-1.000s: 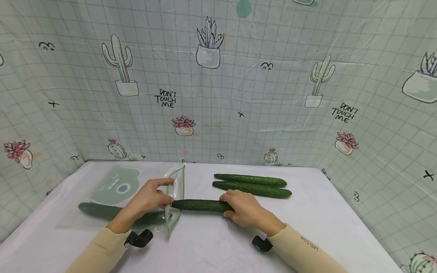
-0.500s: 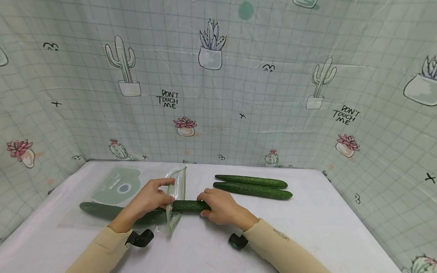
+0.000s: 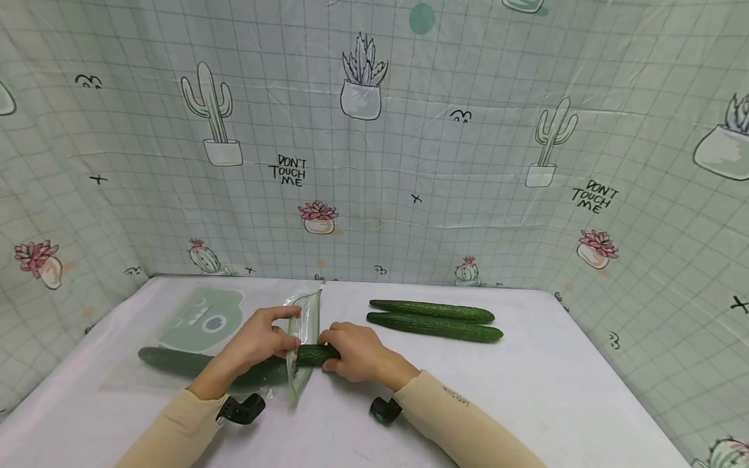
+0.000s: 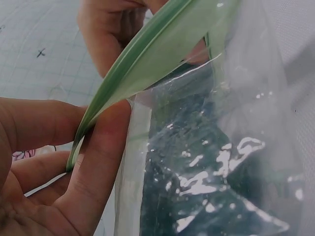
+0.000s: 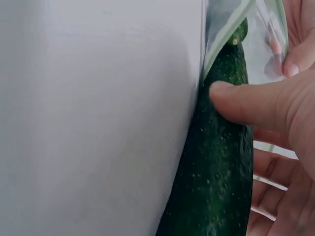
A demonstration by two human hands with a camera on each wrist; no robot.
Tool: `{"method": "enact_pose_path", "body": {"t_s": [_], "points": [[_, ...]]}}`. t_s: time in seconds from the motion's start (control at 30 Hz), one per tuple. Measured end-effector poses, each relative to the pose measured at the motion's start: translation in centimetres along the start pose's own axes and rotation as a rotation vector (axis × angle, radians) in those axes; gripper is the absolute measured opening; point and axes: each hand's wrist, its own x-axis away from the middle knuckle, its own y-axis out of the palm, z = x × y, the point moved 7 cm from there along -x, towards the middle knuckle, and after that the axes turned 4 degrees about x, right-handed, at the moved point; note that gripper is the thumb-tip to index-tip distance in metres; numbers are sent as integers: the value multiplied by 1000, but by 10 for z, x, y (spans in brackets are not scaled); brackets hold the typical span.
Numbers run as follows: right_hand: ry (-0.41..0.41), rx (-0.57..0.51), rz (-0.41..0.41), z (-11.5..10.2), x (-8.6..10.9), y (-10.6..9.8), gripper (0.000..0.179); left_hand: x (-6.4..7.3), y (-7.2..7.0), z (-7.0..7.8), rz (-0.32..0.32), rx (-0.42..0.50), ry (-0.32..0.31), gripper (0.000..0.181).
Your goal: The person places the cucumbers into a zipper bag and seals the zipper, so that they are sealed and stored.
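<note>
The cucumber (image 3: 318,355) I have hold of lies left of the surface's middle, toward the near edge, its left part inside the mouth of a clear bag (image 3: 201,317) and its right end in my right hand (image 3: 354,351). Thumb and fingers are curled round that end. The relation that counts is alignment: its long axis runs left to right, roughly along the far edge and straight through the mouth, with my right hand nearer, just outside the opening. My left hand (image 3: 260,338), thumb and forefinger spread apart, has the bag's rim caught between its fingers. An enclosed cucumber (image 3: 175,359) lies along the bag's near side. Beyond my right hand, toward the far edge, two loose cucumbers (image 3: 435,325) lie side by side on the surface (image 3: 526,390).
</note>
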Motion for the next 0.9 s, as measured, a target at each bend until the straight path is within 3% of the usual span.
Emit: {"method": "enact_pose_path", "body": {"t_s": [0.33, 0.6, 0.9], "points": [[5, 32, -1, 14, 17, -9, 39, 0, 0, -1, 5, 9, 1, 65], [89, -138, -65, 41, 45, -8, 37, 0, 0, -1, 0, 21, 13, 65], [40, -248, -129, 48, 55, -5, 39, 0, 0, -1, -1, 17, 18, 65]]}}
